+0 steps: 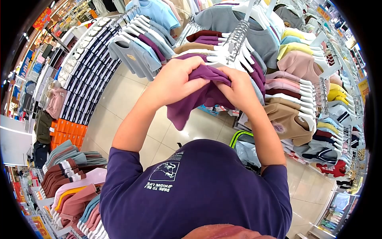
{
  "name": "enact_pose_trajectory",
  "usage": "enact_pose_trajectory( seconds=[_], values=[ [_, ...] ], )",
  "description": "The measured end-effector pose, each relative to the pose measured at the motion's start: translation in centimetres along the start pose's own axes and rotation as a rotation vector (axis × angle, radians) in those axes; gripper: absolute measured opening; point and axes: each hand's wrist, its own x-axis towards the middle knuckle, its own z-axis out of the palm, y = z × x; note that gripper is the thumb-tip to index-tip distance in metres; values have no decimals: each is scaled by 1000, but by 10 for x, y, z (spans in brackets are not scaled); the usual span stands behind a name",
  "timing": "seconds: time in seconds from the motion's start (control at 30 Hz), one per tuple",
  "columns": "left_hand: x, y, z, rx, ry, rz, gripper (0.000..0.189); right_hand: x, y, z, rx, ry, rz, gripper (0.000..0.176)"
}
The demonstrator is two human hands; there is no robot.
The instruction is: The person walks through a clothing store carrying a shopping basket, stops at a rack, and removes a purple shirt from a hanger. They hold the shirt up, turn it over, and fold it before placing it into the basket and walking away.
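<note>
A purple shirt (199, 99) hangs down in front of me from a white hanger (218, 61) on the rack. My left hand (181, 79) grips its upper edge on the left, thumb on top and fingers curled behind the cloth. On the other side, my right hand (236, 85) pinches the same bunched fabric, close under the hanger. Between my hands the cloth is folded over, and its lower part dangles loose above the floor. More hangers with purple, brown and grey shirts crowd right behind it on the metal rail (238, 38).
Grey shirts (133, 53) hang to the left of the rack. Brown shirts (288, 121) and pink ones (298, 65) hang to the right. Stacked shoe boxes (89, 71) line the left side. A basket with a green rim (234, 137) stands by my right arm on the tiled floor (119, 99).
</note>
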Motion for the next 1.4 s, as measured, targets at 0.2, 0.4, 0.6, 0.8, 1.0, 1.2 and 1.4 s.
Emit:
enact_pose_trajectory(
  seconds=[0.2, 0.4, 0.6, 0.8, 1.0, 1.2, 1.4],
  values=[
    [-11, 37, 9, -257, -193, -19, 68, 2, 7, 16, 348, 60, 23, 27],
    [1, -17, 11, -455, 151, 159, 81, 3, 2, -4, 1225, -215, 419, 32],
    [-1, -70, 50, -893, -436, -58, 70, 9, -11, -22, 1051, -168, 263, 37],
    [-12, -68, 62, -995, -758, -180, 61, 9, 31, -33, 1133, -183, 247, 39],
    [-22, -44, 48, -994, -845, 83, 40, -17, 72, -30, 1085, -161, 400, 30],
    [-25, -10, 36, -840, -771, -155, 29, -39, 50, -43, 1023, -67, 314, 50],
    [-20, -22, 61, -513, -705, -199, 29, -56, 0, -14, 554, -440, 118, 94]
  ],
)
